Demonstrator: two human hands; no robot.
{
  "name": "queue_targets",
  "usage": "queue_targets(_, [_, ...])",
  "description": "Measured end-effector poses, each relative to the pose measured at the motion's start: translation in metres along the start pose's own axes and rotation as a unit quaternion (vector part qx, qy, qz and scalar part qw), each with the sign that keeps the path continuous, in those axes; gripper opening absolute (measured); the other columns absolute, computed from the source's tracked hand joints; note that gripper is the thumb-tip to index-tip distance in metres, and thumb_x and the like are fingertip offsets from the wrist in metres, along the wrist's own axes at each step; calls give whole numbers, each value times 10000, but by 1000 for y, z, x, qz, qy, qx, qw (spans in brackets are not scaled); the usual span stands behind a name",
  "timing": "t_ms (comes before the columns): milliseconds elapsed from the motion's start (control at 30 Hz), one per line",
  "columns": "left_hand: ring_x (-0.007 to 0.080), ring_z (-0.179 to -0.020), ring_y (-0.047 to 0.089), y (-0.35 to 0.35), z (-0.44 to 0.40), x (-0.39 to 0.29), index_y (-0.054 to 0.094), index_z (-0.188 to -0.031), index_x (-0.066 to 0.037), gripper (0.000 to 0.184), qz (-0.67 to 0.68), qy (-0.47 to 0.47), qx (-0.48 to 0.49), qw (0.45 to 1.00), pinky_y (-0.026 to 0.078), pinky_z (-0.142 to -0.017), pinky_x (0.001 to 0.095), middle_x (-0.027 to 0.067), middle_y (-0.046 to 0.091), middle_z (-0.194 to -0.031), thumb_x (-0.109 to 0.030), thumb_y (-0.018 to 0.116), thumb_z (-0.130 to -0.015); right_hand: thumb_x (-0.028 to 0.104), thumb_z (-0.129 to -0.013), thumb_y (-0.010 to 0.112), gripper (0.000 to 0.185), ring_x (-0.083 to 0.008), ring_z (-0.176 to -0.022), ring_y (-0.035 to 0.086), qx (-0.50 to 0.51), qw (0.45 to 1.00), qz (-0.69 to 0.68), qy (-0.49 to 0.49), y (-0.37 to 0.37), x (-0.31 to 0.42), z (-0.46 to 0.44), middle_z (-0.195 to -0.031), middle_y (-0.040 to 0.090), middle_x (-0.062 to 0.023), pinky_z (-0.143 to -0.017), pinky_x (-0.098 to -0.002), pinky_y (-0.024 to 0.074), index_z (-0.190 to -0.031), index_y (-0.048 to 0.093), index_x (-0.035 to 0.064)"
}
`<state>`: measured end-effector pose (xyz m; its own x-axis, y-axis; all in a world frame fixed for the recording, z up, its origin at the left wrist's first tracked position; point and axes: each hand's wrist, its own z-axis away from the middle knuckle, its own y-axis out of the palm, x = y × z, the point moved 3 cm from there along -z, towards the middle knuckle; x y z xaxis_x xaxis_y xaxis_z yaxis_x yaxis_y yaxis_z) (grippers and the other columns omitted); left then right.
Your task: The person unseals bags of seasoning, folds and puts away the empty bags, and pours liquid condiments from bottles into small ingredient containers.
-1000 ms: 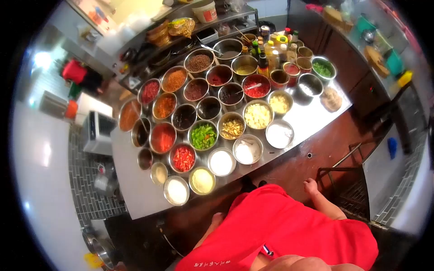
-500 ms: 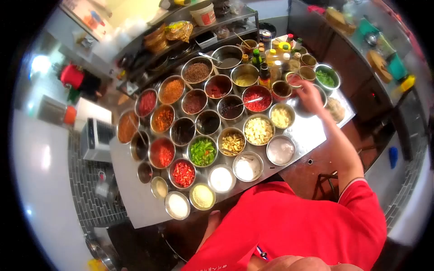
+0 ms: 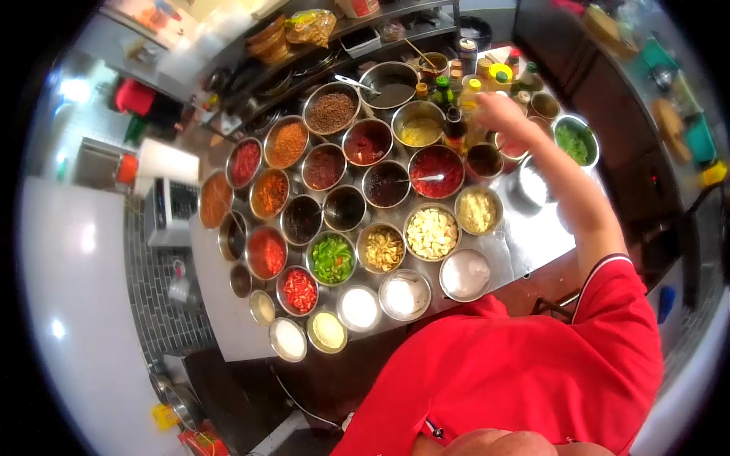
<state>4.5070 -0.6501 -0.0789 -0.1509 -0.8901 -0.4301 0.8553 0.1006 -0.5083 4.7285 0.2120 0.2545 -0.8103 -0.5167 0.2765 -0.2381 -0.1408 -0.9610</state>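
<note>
My right hand [image 3: 502, 115] reaches over the far right of the steel table, among a cluster of bottles. Its fingers are by a clear bottle with a yellow cap [image 3: 472, 86] and are smeared, so I cannot make out whether they grip it. Close by stand a dark sauce bottle [image 3: 455, 129] and a green bottle with a green cap [image 3: 442, 91]. Below the hand is a small bowl of reddish contents [image 3: 511, 144], partly covered by my forearm, beside a bowl of dark liquid [image 3: 484, 160]. My left hand does not show.
Steel bowls of ingredients fill the table [image 3: 220, 304], among them green peppers [image 3: 331, 259], chopped red chillies [image 3: 297, 291] and pale chopped pieces [image 3: 432, 232]. Chopped greens [image 3: 576, 143] stand at the right. A ladle [image 3: 356, 83] rests in a far pot. A shelf rises behind.
My right hand has moved left and away from me, from the small reddish bowl to the bottles. My left hand, partly visible below the table edge before, has gone from view. The camera view has shifted.
</note>
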Motion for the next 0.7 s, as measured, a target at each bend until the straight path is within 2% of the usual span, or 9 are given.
queue_targets(67, [233,-912,673,3,12,0,692,-1058,4,265,28,-14,-4,1000,528,-804,399,103,709,-928,-212,593,-941,251,-861,669,395,-380,-1011,668,-6,999,-34,35,-11,-6,-2,-1092,692,-193,-888,-459,533,-1202,621,58])
queue_targets(100, [230,-907,672,4,15,1,691,-1059,4,259,43,-18,-9,999,529,-799,397,101,707,-924,-205,595,-940,262,-847,631,295,-420,-923,678,-120,991,-50,-40,-21,-6,5,-957,698,-231,-812,-507,537,-1002,612,12])
queue_targets(133, [228,-902,672,4,18,4,690,-1059,5,254,62,-18,-15,998,529,-795,395,99,706,-921,-199,597,-938,265,-840,637,297,-416,-899,685,-119,990,-66,-30,-40,0,11,-933,703,-237,-789,-500,535,-982,632,5])
queue_targets(267, [218,-881,669,-17,26,5,685,-1060,6,233,153,-2,-75,985,530,-776,387,90,701,-907,-173,607,-933,278,-818,661,325,-401,-853,690,-150,980,-129,1,-92,13,30,-906,708,-229,-764,-469,539,-981,671,-4])
queue_targets(333, [194,-840,658,-48,35,-33,680,-1065,9,201,179,7,-143,973,523,-740,352,95,691,-891,-123,614,-930,281,-812,675,333,-393,-851,692,-162,977,-137,-8,-119,22,42,-906,710,-221,-762,-459,541,-995,681,2])
queue_targets(533, [152,-771,608,-141,95,-304,663,-1079,20,171,220,200,-213,931,510,-695,308,78,672,-884,-30,630,-918,257,-809,704,261,-355,-831,708,-202,971,-76,-100,-166,86,110,-944,704,-163,-741,-449,583,-967,652,57])
queue_targets(600, [167,-795,603,-147,104,-382,661,-1115,26,220,186,327,-282,882,506,-709,311,90,662,-932,-8,662,-897,229,-804,696,216,-341,-784,706,-215,957,-59,-185,-148,110,128,-887,678,-145,-677,-448,590,-907,614,58])
queue_targets(667, [138,-834,578,-150,129,-467,617,-1194,25,317,56,426,-287,856,490,-765,287,54,615,-946,1,690,-887,213,-792,696,209,-335,-739,696,-193,939,-120,-257,-124,136,149,-832,652,-134,-620,-453,579,-872,596,48])
queue_targets(700, [163,-848,581,-147,144,-506,610,-1223,14,384,31,456,-277,845,496,-780,303,64,606,-956,-3,722,-855,215,-787,699,216,-336,-722,691,-170,938,-133,-272,-116,149,160,-818,644,-130,-605,-455,574,-866,588,48])
